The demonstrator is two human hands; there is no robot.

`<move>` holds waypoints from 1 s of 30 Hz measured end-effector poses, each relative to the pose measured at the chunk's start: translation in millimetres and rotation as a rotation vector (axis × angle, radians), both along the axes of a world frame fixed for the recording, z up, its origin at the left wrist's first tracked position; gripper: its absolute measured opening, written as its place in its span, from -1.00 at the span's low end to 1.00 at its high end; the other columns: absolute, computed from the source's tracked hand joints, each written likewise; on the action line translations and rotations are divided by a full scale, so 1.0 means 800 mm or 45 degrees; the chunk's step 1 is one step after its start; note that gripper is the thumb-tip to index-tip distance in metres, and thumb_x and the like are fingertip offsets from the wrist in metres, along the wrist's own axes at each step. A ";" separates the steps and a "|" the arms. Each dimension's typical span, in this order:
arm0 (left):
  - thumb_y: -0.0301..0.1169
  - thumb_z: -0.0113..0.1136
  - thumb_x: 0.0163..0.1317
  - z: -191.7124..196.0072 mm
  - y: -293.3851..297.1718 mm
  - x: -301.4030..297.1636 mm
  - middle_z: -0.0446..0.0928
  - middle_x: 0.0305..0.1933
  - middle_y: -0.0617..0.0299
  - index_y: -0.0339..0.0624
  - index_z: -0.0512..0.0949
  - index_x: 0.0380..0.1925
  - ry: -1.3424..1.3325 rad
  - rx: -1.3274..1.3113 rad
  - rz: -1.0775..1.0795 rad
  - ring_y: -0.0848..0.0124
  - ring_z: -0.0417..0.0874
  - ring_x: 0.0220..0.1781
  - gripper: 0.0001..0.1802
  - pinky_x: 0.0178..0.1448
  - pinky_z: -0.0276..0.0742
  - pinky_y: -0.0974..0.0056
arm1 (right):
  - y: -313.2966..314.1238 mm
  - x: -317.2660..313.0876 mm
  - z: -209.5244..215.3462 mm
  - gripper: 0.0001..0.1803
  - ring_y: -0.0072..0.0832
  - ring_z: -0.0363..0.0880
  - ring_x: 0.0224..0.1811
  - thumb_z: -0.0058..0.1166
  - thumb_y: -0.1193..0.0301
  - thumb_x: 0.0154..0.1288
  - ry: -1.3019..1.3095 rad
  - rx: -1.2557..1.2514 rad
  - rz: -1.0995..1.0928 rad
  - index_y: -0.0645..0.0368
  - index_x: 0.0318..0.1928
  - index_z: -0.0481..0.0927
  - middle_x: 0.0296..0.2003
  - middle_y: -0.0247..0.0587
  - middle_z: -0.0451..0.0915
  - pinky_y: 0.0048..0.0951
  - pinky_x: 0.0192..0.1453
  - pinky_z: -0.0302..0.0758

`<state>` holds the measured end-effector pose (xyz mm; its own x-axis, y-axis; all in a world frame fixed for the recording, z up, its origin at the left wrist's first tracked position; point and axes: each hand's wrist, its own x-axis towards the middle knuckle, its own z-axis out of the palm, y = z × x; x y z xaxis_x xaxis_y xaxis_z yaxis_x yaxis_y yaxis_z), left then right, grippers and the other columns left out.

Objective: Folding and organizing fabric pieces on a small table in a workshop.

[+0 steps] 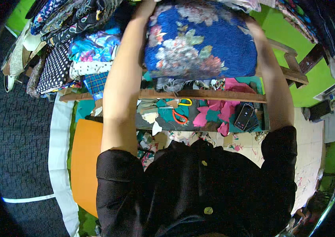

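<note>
At top edge, left hand (145, 10) and right hand (250, 23) gripped sides of blue floral bundle (201, 43), held above table (203, 94). Fingers hidden, grip unclear. Risk: bundle slipping onto scissors (179, 117), phone (244, 116).

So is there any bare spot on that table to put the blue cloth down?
Hardly. The table is crowded: scissors, phone and pink scraps cover it. The left shelf holds stacked fabrics. Only the orange surface at lower left looks bare.
</note>
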<state>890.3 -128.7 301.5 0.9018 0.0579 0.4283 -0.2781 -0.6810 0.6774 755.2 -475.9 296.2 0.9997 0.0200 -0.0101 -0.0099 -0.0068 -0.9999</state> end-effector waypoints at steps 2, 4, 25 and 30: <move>0.05 -0.09 0.16 0.017 0.020 -0.007 0.20 0.22 0.07 -0.22 0.27 0.10 -0.306 0.173 -0.386 0.31 0.13 0.28 -0.34 0.31 -0.02 0.31 | 0.017 -0.003 -0.004 -0.35 -0.24 0.32 0.09 -0.09 0.04 0.13 -0.026 -0.446 -0.096 0.24 0.11 0.30 0.03 0.03 0.37 -0.38 0.15 0.27; 0.11 -0.10 0.12 0.017 -0.051 -0.063 0.14 0.25 0.01 -0.23 0.23 0.13 -0.320 0.122 -0.468 0.23 0.08 0.31 -0.27 0.33 -0.07 0.30 | 0.003 -0.008 -0.018 -0.16 -0.23 0.35 0.06 -0.04 -0.17 0.02 0.011 -0.888 -0.256 0.25 0.13 0.28 0.03 0.01 0.38 -0.36 0.14 0.26; -0.13 0.07 0.04 -0.022 -0.037 -0.377 0.24 0.20 0.18 0.12 0.37 0.06 -0.623 0.679 -0.289 0.17 0.18 0.25 -0.49 0.24 -0.09 -0.15 | 0.132 -0.184 0.014 -0.46 -0.13 0.08 0.26 -0.21 0.02 0.20 -1.015 -1.586 -0.359 -0.14 0.18 0.23 0.19 -0.03 0.17 0.05 0.24 -0.06; -0.28 0.19 -0.04 -0.081 0.008 -0.461 0.31 0.13 0.21 0.14 0.46 -0.06 -0.650 0.577 -0.075 0.20 0.24 0.22 -0.56 0.25 -0.13 -0.14 | 0.160 -0.269 -0.005 -0.62 -0.20 0.31 0.03 0.04 0.32 0.08 -1.274 -0.934 -0.254 0.16 -0.06 0.45 -0.03 -0.06 0.39 -0.21 0.17 0.08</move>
<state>521.5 -122.1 236.5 0.5768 -0.2702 0.7709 -0.5320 -0.8404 0.1035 539.9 -348.3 291.8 0.5609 0.1783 0.8085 0.6846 -0.6491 -0.3317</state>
